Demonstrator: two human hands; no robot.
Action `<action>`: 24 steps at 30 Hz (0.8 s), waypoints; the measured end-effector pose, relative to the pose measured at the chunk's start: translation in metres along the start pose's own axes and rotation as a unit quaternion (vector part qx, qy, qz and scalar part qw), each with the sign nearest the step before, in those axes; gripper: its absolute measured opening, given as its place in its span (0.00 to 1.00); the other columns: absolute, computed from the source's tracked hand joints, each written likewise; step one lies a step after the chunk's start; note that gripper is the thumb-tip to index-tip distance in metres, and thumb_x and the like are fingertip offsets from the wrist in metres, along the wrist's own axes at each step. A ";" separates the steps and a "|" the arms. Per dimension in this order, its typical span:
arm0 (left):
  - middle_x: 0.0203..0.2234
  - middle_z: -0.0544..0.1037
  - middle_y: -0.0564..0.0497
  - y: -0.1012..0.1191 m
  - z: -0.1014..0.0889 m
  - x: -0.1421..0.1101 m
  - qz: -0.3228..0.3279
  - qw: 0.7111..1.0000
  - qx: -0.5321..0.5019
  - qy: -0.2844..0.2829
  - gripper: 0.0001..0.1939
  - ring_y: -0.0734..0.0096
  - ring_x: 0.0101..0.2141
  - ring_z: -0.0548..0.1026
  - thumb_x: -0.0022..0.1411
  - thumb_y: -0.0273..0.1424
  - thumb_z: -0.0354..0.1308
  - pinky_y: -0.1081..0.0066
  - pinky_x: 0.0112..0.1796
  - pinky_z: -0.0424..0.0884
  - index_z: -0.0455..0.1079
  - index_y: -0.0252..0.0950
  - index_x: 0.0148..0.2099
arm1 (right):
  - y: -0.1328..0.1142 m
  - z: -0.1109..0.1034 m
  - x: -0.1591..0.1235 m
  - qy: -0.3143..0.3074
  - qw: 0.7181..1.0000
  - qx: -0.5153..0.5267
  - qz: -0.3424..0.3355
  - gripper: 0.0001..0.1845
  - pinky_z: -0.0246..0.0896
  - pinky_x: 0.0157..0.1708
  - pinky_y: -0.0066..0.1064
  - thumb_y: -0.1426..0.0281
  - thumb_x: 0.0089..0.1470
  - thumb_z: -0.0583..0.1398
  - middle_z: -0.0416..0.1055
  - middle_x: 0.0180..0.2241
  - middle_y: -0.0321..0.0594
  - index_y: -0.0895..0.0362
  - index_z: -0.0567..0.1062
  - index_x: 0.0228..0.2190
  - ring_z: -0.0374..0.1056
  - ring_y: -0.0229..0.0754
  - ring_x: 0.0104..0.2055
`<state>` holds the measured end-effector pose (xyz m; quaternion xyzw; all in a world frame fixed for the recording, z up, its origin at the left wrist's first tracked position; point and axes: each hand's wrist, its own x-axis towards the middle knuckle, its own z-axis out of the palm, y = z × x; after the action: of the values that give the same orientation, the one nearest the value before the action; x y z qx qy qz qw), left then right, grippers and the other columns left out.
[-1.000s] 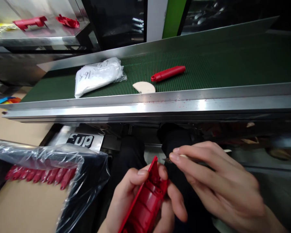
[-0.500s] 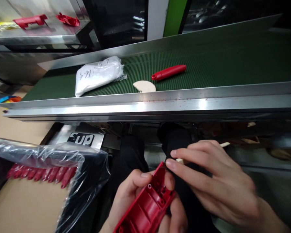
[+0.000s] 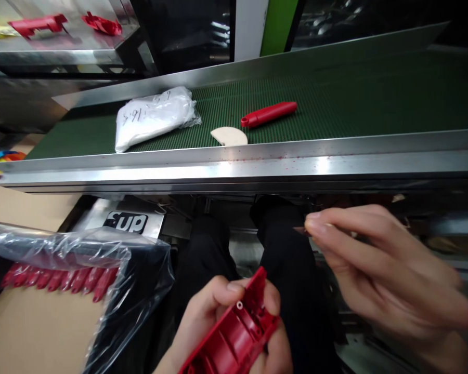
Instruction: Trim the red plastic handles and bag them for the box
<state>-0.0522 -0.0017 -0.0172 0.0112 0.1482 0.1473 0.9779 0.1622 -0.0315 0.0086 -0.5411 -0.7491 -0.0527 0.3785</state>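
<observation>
My left hand (image 3: 214, 317) is wrapped round a red plastic housing (image 3: 234, 335) at the bottom middle, its ribbed hollow side facing up. My right hand (image 3: 378, 270) is to the right and a little higher, apart from the housing. Its thumb and fingers pinch a small pale-handled blade tool (image 3: 302, 230) whose tip points left. The hand is slightly blurred.
A green conveyor belt (image 3: 335, 109) with a steel rail (image 3: 234, 166) runs across in front. On it lie a white plastic bag (image 3: 154, 117), a cream half-disc (image 3: 229, 136) and a red handle piece (image 3: 269, 114). At the left a clear bag (image 3: 81, 254) covers several red parts (image 3: 58, 278) in a cardboard box.
My right hand has drawn up and to the right, away from the housing edge it was touching. My left hand has lowered the housing and tilted it flatter.
</observation>
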 end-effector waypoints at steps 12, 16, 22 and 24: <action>0.18 0.76 0.39 0.004 -0.006 0.006 0.012 1.000 0.013 -0.003 0.20 0.68 0.17 0.73 0.66 0.38 0.42 0.80 0.17 0.62 0.70 0.29 0.40 | -0.031 0.015 0.009 -0.128 0.941 0.245 0.194 0.16 0.66 0.36 0.22 0.75 0.56 0.62 0.70 0.41 0.35 0.51 0.74 0.47 0.68 0.33 0.39; 0.20 0.77 0.37 -0.004 -0.010 0.007 0.035 0.998 0.037 0.024 0.20 0.70 0.18 0.73 0.67 0.37 0.39 0.81 0.18 0.64 0.68 0.29 0.40 | -0.031 0.022 0.017 -0.160 0.897 0.335 0.240 0.07 0.64 0.33 0.24 0.79 0.56 0.58 0.68 0.31 0.34 0.56 0.72 0.30 0.67 0.33 0.33; 0.27 0.79 0.38 0.000 -0.008 0.001 0.060 0.997 0.055 -0.008 0.21 0.69 0.19 0.76 0.70 0.36 0.35 0.81 0.17 0.66 0.67 0.32 0.45 | -0.013 0.025 0.007 0.016 0.872 0.333 0.360 0.12 0.55 0.19 0.24 0.65 0.62 0.57 0.62 0.23 0.34 0.58 0.71 0.29 0.58 0.32 0.22; 0.30 0.78 0.39 0.005 -0.008 0.001 0.065 0.996 0.052 -0.023 0.22 0.68 0.18 0.76 0.71 0.37 0.33 0.81 0.14 0.65 0.66 0.33 0.47 | -0.011 0.024 0.001 -0.026 0.886 0.284 0.365 0.13 0.58 0.19 0.22 0.64 0.62 0.57 0.65 0.23 0.35 0.57 0.72 0.27 0.61 0.32 0.23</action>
<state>-0.0551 0.0031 -0.0246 0.0752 0.1324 0.2020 0.9675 0.1405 -0.0229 -0.0041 -0.6468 -0.4911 0.3185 0.4890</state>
